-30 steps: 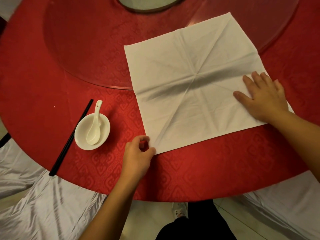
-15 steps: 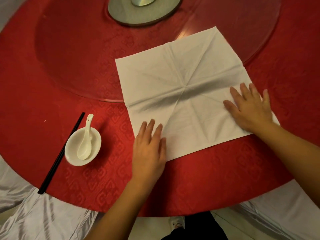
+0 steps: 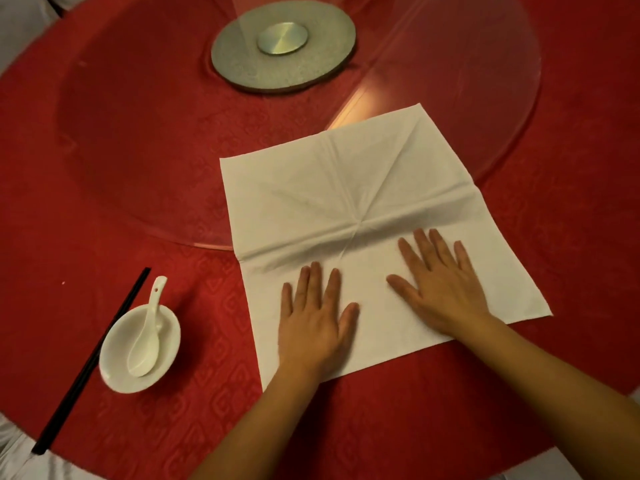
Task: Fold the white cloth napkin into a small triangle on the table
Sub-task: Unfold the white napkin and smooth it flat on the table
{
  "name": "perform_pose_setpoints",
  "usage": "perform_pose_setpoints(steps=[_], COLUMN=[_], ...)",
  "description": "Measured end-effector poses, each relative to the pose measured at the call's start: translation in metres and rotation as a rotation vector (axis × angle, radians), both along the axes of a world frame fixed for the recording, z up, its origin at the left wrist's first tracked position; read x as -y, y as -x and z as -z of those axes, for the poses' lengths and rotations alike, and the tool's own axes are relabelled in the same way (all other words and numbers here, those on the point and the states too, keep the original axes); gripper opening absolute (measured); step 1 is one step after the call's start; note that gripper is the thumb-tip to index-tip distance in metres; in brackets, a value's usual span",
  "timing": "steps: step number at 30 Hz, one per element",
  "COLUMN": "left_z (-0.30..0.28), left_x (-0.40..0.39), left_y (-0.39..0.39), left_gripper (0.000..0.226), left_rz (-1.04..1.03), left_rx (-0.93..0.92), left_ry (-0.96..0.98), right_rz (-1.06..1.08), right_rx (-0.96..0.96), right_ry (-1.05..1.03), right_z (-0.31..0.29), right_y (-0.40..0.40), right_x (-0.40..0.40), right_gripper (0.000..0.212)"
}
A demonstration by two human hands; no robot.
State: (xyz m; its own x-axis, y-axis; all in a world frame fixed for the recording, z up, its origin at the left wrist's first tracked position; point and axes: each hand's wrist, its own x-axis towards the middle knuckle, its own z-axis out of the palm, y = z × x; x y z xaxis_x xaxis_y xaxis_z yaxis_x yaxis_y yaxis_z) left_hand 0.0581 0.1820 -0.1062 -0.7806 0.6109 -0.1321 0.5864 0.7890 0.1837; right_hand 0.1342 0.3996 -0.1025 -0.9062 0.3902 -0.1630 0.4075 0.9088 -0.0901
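Now I have both hands flat on the napkin (image 3: pixel 353 202), with nothing pinched. My left hand (image 3: pixel 313 323) lies palm down near the front edge, fingers a little spread. My right hand (image 3: pixel 441 289) lies palm down beside it, fingers spread wide. The napkin is open and square. Its front part sits on the red tablecloth (image 3: pixel 398 420) and its back part rests on the glass turntable (image 3: pixel 138 133). Old fold lines cross in the middle.

I think the step in hand is smoothing, with no fold made yet. To do it well, I should press softly and slide my hands out to the corners. Then one corner can meet the far corner neatly. The bowl (image 3: pixel 114 362), spoon (image 3: pixel 147 337) and chopsticks (image 3: pixel 90 362) sit well apart on the left, so they should not get bumped.
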Motion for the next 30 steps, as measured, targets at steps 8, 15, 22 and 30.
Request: perform_pose_setpoints(steps=[8,15,22,30], left_z=[-0.006,-0.046,-0.061,-0.026], left_x=[0.036,-0.009,-0.087,-0.078], left_y=[0.007,0.063,0.165,0.199], left_gripper=[0.066,0.054,0.051,0.067], left_rz=[-0.038,0.037,-0.049,-0.091], left_rx=[0.021,-0.099,-0.049,-0.014], left_ry=[0.012,-0.219,-0.201,-0.033], right_rz=[0.149,-0.011,-0.185,-0.198], right_rx=[0.063,-0.338,-0.196,-0.054], right_ry=[0.031,0.162,0.089,0.019], right_z=[-0.009,-0.045,-0.045,-0.018], right_y=[-0.011,0.060,0.193,0.214], right_x=[-0.024,-0.013,-0.001,-0.029], right_gripper=[0.086,0.058,0.052,0.066])
